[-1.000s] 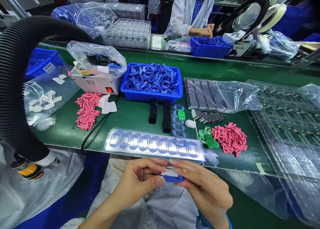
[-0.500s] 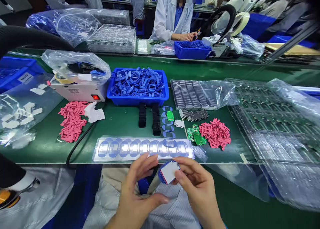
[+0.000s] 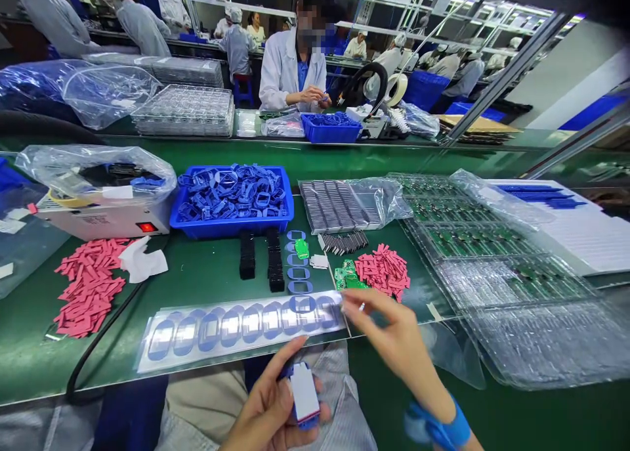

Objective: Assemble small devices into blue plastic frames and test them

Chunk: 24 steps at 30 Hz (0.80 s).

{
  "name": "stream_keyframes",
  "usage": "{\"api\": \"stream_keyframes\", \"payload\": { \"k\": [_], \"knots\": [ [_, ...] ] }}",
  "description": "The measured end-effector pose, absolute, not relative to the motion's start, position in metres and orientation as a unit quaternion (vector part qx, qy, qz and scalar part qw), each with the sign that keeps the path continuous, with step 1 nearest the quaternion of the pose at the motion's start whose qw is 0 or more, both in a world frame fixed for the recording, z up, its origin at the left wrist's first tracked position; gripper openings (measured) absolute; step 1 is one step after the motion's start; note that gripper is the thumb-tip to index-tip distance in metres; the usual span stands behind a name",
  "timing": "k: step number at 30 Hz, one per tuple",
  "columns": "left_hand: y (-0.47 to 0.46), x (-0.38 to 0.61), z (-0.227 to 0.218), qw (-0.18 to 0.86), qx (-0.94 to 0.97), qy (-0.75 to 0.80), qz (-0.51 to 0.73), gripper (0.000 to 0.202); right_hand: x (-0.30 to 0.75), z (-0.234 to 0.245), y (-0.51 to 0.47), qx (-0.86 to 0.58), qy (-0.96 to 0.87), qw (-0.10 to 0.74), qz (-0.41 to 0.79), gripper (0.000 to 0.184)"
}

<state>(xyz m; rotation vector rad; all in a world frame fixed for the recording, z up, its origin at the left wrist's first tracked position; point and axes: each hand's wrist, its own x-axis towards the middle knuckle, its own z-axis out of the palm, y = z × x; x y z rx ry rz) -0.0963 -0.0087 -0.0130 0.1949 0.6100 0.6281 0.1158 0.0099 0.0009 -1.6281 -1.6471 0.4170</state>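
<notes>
My left hand [image 3: 273, 408] sits low over my lap, closed round a small blue frame with a white pad [image 3: 304, 393] on its face. My right hand [image 3: 394, 336] reaches forward to the near edge of the green table, thumb and forefinger pinched on something tiny I cannot make out, just right of the clear strip of blue oval gaskets [image 3: 236, 325]. A blue band [image 3: 443, 428] circles that wrist. Green circuit boards [image 3: 347, 276] and a heap of pink strips [image 3: 384, 270] lie just beyond the fingers.
A blue bin of blue frames [image 3: 231, 198], two black stacks [image 3: 260, 257], a white box with a red switch [image 3: 105, 218], another pink heap [image 3: 86, 283], bagged grey parts [image 3: 339, 205] and clear trays [image 3: 497, 274] cover the table. A person in a white coat [image 3: 293, 70] works opposite.
My right hand let go of the blue frame and reached forward to the strip's right end. My left hand now holds the frame alone. The view tilted upward.
</notes>
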Motion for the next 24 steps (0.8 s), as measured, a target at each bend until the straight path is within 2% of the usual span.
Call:
{"api": "stream_keyframes", "payload": {
  "k": [2, 5, 10, 14, 19, 24],
  "knots": [
    [-0.008, -0.1, -0.014, 0.89, 0.097, 0.319, 0.312, 0.035, 0.132, -0.009, 0.032, -0.674, -0.639, 0.357, 0.099, 0.026],
    [-0.009, -0.103, -0.015, 0.884, 0.102, 0.331, 0.312, 0.03, 0.132, -0.019, 0.074, -0.67, -0.673, 0.302, 0.082, 0.022],
    [-0.014, -0.11, -0.015, 0.88, 0.14, 0.315, 0.328, 0.042, 0.101, -0.025, 0.133, -0.682, -0.7, 0.212, 0.024, 0.022],
    [-0.017, -0.12, -0.017, 0.872, 0.13, 0.324, 0.343, 0.044, 0.091, -0.032, 0.15, -0.681, -0.71, 0.179, -0.012, 0.025],
    [-0.013, -0.126, -0.016, 0.846, 0.119, 0.338, 0.394, 0.036, 0.085, -0.029, 0.131, -0.634, -0.739, 0.225, -0.037, 0.01],
    [-0.001, -0.12, -0.005, 0.808, 0.154, 0.329, 0.464, 0.041, 0.078, -0.003, 0.07, -0.501, -0.803, 0.315, -0.071, 0.016]
  ]
}}
